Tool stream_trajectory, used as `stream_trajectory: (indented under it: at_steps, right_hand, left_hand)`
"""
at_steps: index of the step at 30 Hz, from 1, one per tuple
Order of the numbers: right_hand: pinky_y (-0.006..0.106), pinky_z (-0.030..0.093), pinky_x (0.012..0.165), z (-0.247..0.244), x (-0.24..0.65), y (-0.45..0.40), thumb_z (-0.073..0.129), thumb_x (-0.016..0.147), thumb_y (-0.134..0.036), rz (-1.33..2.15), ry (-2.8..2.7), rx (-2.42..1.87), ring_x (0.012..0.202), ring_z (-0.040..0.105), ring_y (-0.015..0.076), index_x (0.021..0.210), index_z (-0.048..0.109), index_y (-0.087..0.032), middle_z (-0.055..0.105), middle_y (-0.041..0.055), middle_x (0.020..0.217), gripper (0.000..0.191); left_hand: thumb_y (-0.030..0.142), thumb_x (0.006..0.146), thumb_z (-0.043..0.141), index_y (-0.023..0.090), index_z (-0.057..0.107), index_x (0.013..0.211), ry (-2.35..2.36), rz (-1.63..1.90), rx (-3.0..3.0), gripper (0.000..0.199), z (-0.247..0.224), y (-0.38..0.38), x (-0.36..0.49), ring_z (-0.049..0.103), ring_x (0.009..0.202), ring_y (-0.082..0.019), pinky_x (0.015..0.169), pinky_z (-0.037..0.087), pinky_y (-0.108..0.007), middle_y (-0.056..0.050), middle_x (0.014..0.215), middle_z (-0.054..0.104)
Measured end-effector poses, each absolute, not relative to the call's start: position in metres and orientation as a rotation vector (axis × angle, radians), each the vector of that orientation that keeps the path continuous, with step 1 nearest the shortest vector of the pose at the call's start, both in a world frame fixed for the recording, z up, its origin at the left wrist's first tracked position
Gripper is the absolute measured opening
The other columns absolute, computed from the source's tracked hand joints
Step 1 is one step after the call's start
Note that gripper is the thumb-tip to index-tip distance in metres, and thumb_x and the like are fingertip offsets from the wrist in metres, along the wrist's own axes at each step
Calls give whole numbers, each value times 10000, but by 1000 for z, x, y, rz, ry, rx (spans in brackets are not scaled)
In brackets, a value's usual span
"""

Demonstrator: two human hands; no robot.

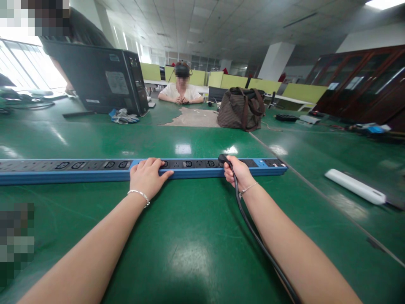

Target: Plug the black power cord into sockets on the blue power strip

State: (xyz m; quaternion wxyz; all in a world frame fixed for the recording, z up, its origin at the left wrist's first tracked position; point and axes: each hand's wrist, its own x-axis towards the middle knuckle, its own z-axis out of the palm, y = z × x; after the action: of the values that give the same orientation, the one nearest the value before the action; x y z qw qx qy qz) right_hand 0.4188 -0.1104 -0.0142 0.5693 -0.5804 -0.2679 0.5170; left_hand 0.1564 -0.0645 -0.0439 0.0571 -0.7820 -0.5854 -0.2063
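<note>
Green table (177,211) | yellow partitions (234,81) | right grip (238,172) holding plug (222,158) | left grip (147,176) spread on strip (196,172)

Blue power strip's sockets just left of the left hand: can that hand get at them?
Likely yes: the left hand rests on the blue power strip beside those sockets, and nothing visible covers them.

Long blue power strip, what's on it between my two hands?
The head view shows a row of black sockets between your left hand and right hand.
</note>
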Motion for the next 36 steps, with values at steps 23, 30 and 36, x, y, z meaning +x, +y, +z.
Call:
stream_trajectory:
  at_steps: [23, 30, 36]
  right_hand:
    - [142, 116, 277, -3, 431, -116, 300, 919, -334, 1417, -484, -1318, 246, 193, 34, 553, 364, -195, 254, -84, 301, 397]
    - [153, 124, 282, -5, 418, -113, 311, 916, -335, 1321, -515, -1459, 245, 206, 40, 574, 368, -200, 271, -84, 297, 372]
    - [158, 128, 276, -5, 413, -114, 312, 916, -334, 1261, -531, -1528, 243, 217, 47, 588, 374, -205, 289, -81, 296, 358]
  left_hand:
    - [572, 810, 452, 252, 592, 1091, -1780, -627, -2372, 448, -43, -66, 157, 506, 1099, -286, 926, 335, -438, -67, 1179, 597]
    - [578, 810, 445, 254, 588, 1096, -1780, -620, -2378, 455, -43, -65, 157, 506, 1101, -284, 926, 333, -435, -66, 1193, 590]
    - [573, 806, 449, 252, 596, 1099, -1809, -621, -2388, 459, -42, -65, 157, 495, 1116, -295, 929, 328, -444, -76, 1210, 581]
